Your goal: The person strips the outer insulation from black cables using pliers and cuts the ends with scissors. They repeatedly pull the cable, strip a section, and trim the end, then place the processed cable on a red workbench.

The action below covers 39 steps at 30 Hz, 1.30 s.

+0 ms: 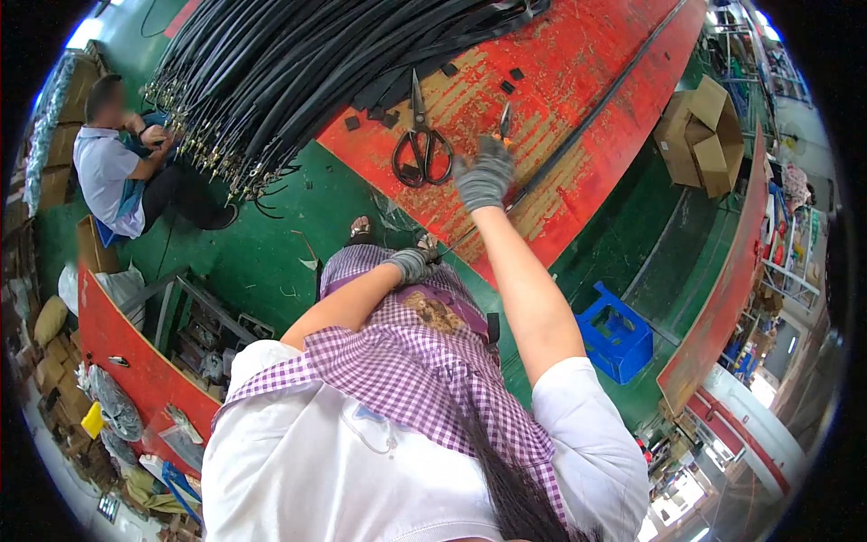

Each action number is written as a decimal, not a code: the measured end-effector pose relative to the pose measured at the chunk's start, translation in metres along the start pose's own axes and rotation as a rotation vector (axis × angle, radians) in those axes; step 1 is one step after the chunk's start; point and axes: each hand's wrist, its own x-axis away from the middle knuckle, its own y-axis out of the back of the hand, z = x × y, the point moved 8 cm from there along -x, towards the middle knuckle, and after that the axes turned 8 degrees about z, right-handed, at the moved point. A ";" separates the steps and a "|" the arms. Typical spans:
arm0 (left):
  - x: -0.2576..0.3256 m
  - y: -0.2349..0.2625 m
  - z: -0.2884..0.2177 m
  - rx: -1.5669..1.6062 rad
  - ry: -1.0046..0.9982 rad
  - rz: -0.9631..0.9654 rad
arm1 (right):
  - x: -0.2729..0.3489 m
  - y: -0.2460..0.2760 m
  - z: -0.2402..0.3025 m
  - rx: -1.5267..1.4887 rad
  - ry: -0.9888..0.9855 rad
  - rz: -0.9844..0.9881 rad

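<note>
My right hand [488, 178], in a grey knit glove, is over the red table near its front edge, its fingers closed around a small orange-handled tool with pointed metal jaws [506, 119]. Low in front of my apron, my left hand [413, 265], also gloved, is closed on the thin end of a dark cable [462, 238]. That cable runs up under my right wrist towards a long black sleeve [587, 122] lying across the table. Large black-handled scissors [418, 144] rest open just left of my right hand.
A thick bundle of black sleeved cables [298, 81] covers the table's [560, 54] far left and hangs over its edge. Small black scraps [516, 74] lie about. A seated person [113, 172] handles cable ends at left. A blue stool [616, 332] and an open carton [700, 135] stand right.
</note>
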 end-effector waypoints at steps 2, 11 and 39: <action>0.006 0.005 -0.007 0.006 -0.014 -0.006 | 0.006 -0.013 0.047 -0.083 0.207 0.071; 0.009 -0.009 -0.001 0.132 -0.005 -0.041 | -0.003 -0.053 0.057 -0.239 -0.052 0.501; 0.031 -0.003 0.032 0.085 0.028 -0.175 | 0.222 -0.130 -0.048 -2.105 -0.690 0.024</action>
